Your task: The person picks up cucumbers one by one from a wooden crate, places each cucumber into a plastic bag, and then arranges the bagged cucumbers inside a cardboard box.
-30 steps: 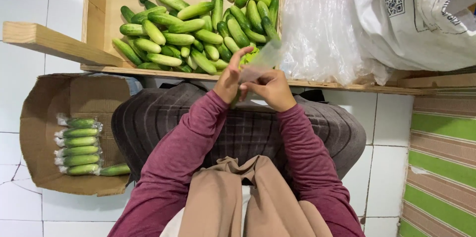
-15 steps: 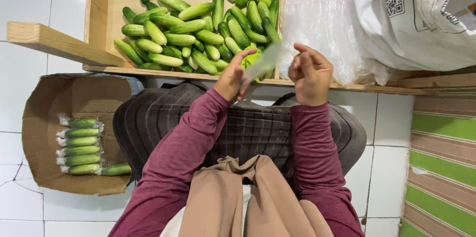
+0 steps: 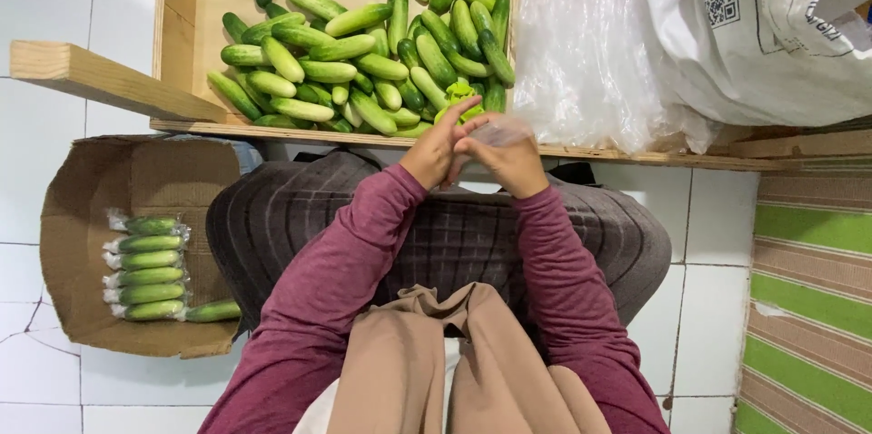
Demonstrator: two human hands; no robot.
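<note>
At centre frame, just below the wooden crate (image 3: pixel 182 25) of loose cucumbers (image 3: pixel 363 62), the left hand (image 3: pixel 434 151) and right hand (image 3: pixel 505 158) together pinch a thin clear plastic bag (image 3: pixel 498 131), seemingly opening it for bagging, so a cucumber likely comes next.

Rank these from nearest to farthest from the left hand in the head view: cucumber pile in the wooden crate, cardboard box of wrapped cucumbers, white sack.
From the left hand:
1. Cucumber pile, just above it in the wooden crate.
2. White sack, upper right, on the shelf.
3. Cardboard box, lower left on the floor, a little farther off than the sack.
</note>
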